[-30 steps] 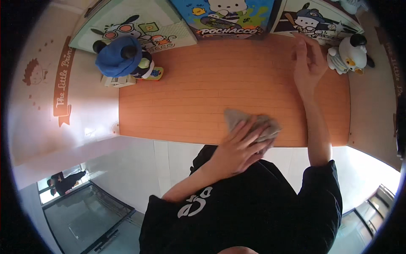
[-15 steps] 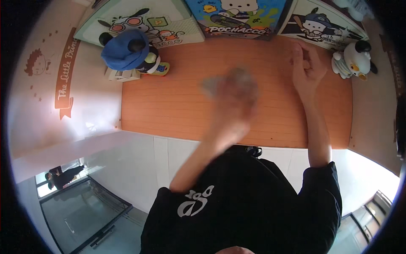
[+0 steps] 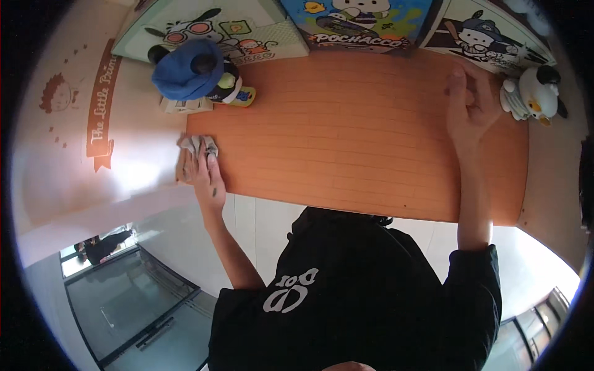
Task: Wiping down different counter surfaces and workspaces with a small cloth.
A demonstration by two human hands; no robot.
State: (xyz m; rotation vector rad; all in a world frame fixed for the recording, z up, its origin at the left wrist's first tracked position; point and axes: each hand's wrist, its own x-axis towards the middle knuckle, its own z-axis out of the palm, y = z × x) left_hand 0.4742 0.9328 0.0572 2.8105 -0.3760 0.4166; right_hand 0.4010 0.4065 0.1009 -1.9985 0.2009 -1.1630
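A crumpled grey cloth [image 3: 201,146] lies at the left end of the orange wood-patterned shelf [image 3: 346,136]. My left hand [image 3: 209,178] is closed over it, pressing it to the surface near the side wall. Toward the right end rests my right hand [image 3: 475,110], loosely curled with thumb and fingers apart; no object shows in it. Close beside that hand stands a white figurine [image 3: 533,96] with black ears and a yellow beak-like part. Behind the left hand is a figurine in a blue beret [image 3: 189,71] on a small yellow skateboard [image 3: 245,96].
Along the back stand a pale cartoon box [image 3: 272,46], a blue cartoon box [image 3: 362,42] and a white cartoon picture panel [image 3: 489,46]. Pale walls [image 3: 139,148] with brown printing close in both ends. Beyond the front edge is tiled floor [image 3: 247,216].
My left hand has swept the cloth from the middle of the shelf to its left end. The right hand stays by the white figurine; the whole view has shifted slightly.
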